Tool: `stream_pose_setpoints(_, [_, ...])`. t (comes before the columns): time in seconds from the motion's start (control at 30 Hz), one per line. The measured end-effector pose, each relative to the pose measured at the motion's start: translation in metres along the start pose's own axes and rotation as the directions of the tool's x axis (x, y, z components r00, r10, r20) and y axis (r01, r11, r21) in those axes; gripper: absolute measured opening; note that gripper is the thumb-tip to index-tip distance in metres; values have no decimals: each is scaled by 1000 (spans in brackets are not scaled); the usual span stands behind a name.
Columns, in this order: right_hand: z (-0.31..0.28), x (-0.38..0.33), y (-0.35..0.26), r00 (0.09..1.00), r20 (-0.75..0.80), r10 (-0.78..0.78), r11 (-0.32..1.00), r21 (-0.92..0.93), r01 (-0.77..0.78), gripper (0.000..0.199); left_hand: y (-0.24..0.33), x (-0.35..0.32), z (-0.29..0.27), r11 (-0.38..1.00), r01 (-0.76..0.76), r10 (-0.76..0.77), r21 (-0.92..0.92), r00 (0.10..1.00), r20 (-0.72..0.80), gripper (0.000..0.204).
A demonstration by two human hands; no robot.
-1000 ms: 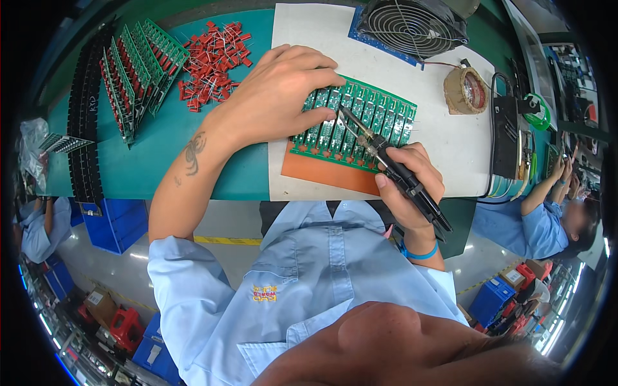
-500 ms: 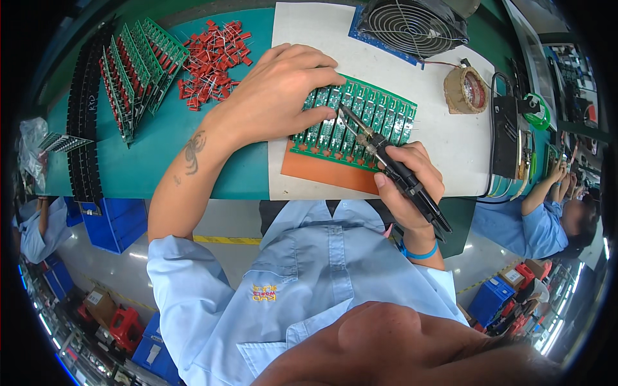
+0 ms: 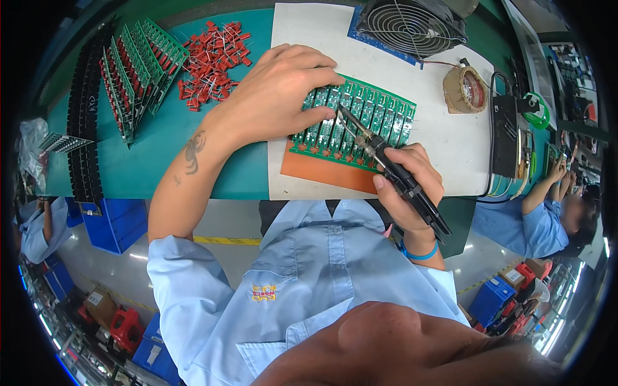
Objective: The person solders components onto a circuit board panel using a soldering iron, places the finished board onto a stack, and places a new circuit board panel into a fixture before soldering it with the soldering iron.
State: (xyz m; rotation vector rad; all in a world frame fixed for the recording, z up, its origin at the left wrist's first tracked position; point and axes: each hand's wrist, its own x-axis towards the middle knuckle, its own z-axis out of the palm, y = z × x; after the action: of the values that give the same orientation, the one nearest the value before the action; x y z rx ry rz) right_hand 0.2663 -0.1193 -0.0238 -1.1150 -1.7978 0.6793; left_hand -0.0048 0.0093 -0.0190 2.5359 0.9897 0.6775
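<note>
A green circuit board panel [image 3: 380, 106], divided into several narrow strips, lies on white paper over an orange-brown sheet [image 3: 328, 175]. My left hand [image 3: 277, 93] holds the panel at its left side, the fingers curled at the far edge and the thumb on top; the hand covers that corner. In my right hand [image 3: 423, 168] is a black soldering iron [image 3: 400, 172] with a thin feed tube beside its shaft, gripped from the right. It slants up and left, its tip at the middle strips, close to my left thumb. Whether the tip touches a joint is too small to tell.
Left on the green mat [image 3: 248, 164] lie a heap of red leaded components [image 3: 215, 61], several upright populated boards [image 3: 138, 71] and a black strip [image 3: 84, 128]. A fan [image 3: 412, 29] stands at the back, a tape roll [image 3: 465, 90] at the right. Co-workers sit on both sides.
The soldering iron's tip has shifted very slightly at the middle strips. My left hand and the panel stay practically where they were.
</note>
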Motion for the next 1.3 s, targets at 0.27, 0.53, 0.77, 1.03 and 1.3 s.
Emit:
stream_pose_setpoints(0.27, [-6,0,-6,1000,-12,-29,1000,1,29,40,0,0,0,1000,0,0,-5,1000,1,39])
stream_pose_setpoints(0.53, [-49,-24,10,964,-260,57,998,-14,-63,46,5,2,-5,999,40,-40,12,998,53,40])
stream_pose_setpoints(0.77, [-61,-27,31,807,-559,190,969,-24,-245,73,4,3,-3,998,63,-61,-29,995,81,40])
stream_pose_setpoints(1.03, [-12,-50,15,987,-135,-88,960,-276,48,81,2,4,-5,993,64,-48,-96,986,161,42])
stream_pose_setpoints(1.3, [-17,-52,18,989,-151,5,952,-301,-50,83,14,3,-3,997,79,-77,-5,987,138,40])
